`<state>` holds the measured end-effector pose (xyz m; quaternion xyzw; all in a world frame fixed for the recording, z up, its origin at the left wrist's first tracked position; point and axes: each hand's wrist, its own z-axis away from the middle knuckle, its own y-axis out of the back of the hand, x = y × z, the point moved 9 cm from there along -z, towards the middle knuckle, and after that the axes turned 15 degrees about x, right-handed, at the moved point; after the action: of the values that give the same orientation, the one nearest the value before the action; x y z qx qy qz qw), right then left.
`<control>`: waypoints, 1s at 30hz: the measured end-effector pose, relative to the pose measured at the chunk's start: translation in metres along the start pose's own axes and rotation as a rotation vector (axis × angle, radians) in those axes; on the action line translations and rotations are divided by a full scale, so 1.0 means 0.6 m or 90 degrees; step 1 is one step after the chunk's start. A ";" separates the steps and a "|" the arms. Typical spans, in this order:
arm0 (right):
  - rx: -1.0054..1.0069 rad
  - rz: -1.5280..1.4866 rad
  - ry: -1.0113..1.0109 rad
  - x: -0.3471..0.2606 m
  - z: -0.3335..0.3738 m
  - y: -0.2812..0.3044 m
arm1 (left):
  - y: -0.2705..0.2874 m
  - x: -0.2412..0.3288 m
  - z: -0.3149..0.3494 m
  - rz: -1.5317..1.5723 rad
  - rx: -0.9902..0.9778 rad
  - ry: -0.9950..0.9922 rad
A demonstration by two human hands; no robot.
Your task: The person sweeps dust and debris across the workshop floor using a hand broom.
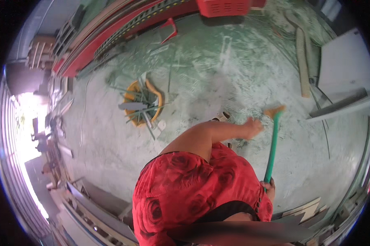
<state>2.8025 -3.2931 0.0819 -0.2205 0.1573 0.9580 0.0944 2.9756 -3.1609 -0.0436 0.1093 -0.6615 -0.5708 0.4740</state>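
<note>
My right hand (269, 187), at the lower right beside my red rose-patterned shirt, is closed round the green handle of a broom (272, 149). The handle slants forward to a small orange-yellow head (273, 111) near the floor. My left arm reaches across in front of me. Its hand (253, 128) hangs left of the broom, apart from the handle, somewhat blurred, with thumb and fingers apart and nothing seen in it. Pale dust covers the green floor (217, 88) ahead of my shoe (222, 116).
A yellow round bin (159, 100) full of long grey strips stands ahead to the left. Farther off are a red bent piece (171, 30), a red crate (224, 7) and a long red machine (111, 30). A ribbed hose (302, 61) and white panels (344, 61) are at right.
</note>
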 end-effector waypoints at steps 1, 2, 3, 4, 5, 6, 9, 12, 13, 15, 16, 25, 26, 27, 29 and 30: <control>0.045 -0.029 -0.002 0.013 -0.005 0.013 | -0.017 -0.068 0.027 -0.136 0.169 -0.034; 0.090 -0.065 -0.001 0.023 -0.016 0.028 | -0.074 -0.173 0.047 -0.121 0.036 0.159; 0.091 -0.056 -0.007 0.028 -0.027 0.032 | -0.073 -0.238 0.088 -0.118 -0.068 0.267; 0.122 -0.012 -0.035 0.041 -0.039 0.046 | 0.024 -0.233 0.129 -0.187 -0.038 0.258; 0.127 0.059 -0.047 0.043 -0.053 0.050 | 0.011 -0.290 0.206 -0.204 -0.021 0.323; 0.129 0.066 -0.047 0.053 -0.075 0.061 | 0.026 -0.312 0.263 -0.178 -0.098 0.405; 0.074 0.050 -0.122 0.100 -0.140 0.068 | 0.004 -0.363 0.452 -0.169 -0.144 0.587; -0.010 0.037 -0.188 0.102 -0.147 0.007 | -0.007 -0.359 0.592 -0.099 -0.162 0.734; -0.106 0.100 -0.114 0.109 -0.173 -0.015 | -0.010 -0.348 0.631 -0.087 -0.154 0.764; -0.060 0.127 -0.090 0.077 -0.137 -0.079 | -0.023 -0.328 0.682 -0.069 -0.150 0.790; -0.005 0.090 -0.194 0.087 -0.138 -0.098 | -0.029 -0.314 0.711 -0.045 -0.147 0.845; -0.264 0.036 -0.018 -0.062 -0.131 -0.341 | -0.080 -0.337 0.746 0.092 -0.067 0.907; -0.291 0.026 -0.014 -0.073 -0.130 -0.374 | -0.068 -0.353 0.738 0.106 -0.060 0.903; -0.278 0.037 -0.039 -0.083 -0.127 -0.401 | -0.056 -0.370 0.735 0.118 -0.053 0.904; -0.302 0.065 -0.058 -0.109 -0.127 -0.458 | -0.041 -0.409 0.735 0.110 -0.011 0.886; -0.336 0.082 -0.053 -0.117 -0.128 -0.485 | -0.030 -0.427 0.740 0.099 0.033 0.888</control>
<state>2.9680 -3.0557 -0.0276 -0.1875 -0.0883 0.9781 -0.0211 2.7694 -2.7019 -0.1429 0.4138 -0.2224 -0.3161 0.8243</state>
